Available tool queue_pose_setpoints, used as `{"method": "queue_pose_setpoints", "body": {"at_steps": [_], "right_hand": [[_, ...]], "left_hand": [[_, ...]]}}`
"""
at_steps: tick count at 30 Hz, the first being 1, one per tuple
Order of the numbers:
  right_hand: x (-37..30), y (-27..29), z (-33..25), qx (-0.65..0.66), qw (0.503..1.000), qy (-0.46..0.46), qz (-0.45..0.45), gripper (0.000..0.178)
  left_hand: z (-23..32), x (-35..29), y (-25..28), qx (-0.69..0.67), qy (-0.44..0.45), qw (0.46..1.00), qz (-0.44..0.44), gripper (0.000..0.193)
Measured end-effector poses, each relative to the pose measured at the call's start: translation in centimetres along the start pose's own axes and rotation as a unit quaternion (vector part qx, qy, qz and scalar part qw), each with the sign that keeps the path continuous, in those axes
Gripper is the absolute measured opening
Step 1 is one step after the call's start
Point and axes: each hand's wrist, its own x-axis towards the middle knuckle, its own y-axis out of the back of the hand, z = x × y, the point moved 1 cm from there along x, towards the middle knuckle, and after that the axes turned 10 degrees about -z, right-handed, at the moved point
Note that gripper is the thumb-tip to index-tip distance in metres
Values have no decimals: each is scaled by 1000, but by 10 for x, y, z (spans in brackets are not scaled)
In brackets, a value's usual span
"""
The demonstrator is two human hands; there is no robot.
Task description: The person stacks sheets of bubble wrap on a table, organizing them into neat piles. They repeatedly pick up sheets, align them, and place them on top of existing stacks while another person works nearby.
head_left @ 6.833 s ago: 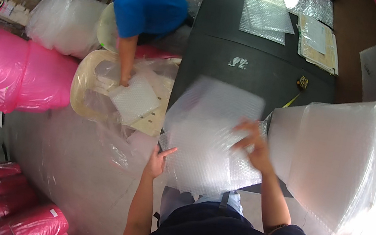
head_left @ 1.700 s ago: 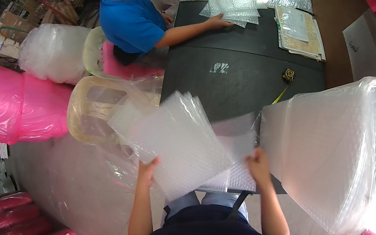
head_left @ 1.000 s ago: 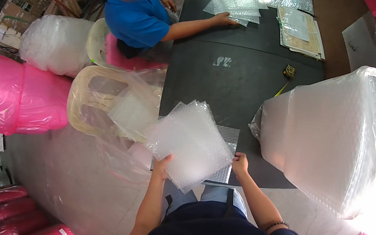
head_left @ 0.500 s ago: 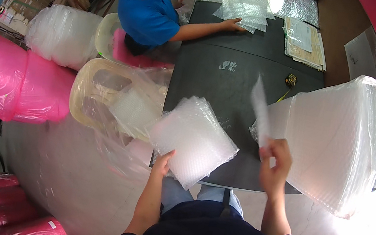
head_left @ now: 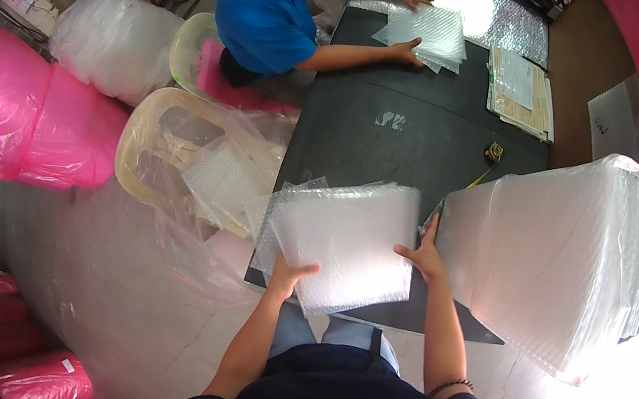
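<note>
A stack of clear bubble wrap sheets [head_left: 354,243] lies at the near edge of the black table, several layers slightly fanned at its left side. My left hand [head_left: 290,276] grips the stack's lower left edge, thumb on top and fingers hidden beneath. Beside the stack's right edge is my right hand [head_left: 425,255], its thumb and fingers spread apart and nothing between them. Just right of that hand stands a big plastic-wrapped block of bubble wrap sheets [head_left: 533,261].
Across the black table [head_left: 345,145], a co-worker in blue [head_left: 267,30] has both hands on another bubble wrap stack [head_left: 428,32]. A tape measure [head_left: 494,152] and papers [head_left: 523,94] lie to the right. A cream tub [head_left: 133,139] and pink rolls [head_left: 30,109] stand left.
My right hand has come down to the stack's right side; the single sheet it held up is no longer in it. The stack has turned straighter. The co-worker's other hand has reached their sheets.
</note>
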Motion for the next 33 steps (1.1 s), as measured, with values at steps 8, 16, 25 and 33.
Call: {"method": "queue_pose_setpoints", "body": {"at_steps": [8, 16, 25, 33], "right_hand": [[-57, 48, 8, -29, 997, -66, -28, 90], [-82, -8, 36, -188, 944, -30, 268, 76], [-111, -59, -66, -460, 851, 249, 52, 74], [-111, -61, -76, -492, 853, 172, 36, 68]], "left_hand": [[36, -21, -31, 137, -116, 979, -96, 86], [-37, 29, -15, 161, -51, 980, -107, 37], [-49, 53, -15, 189, -100, 971, -109, 31], [-24, 40, -31, -43, 4, 997, -67, 32]]}}
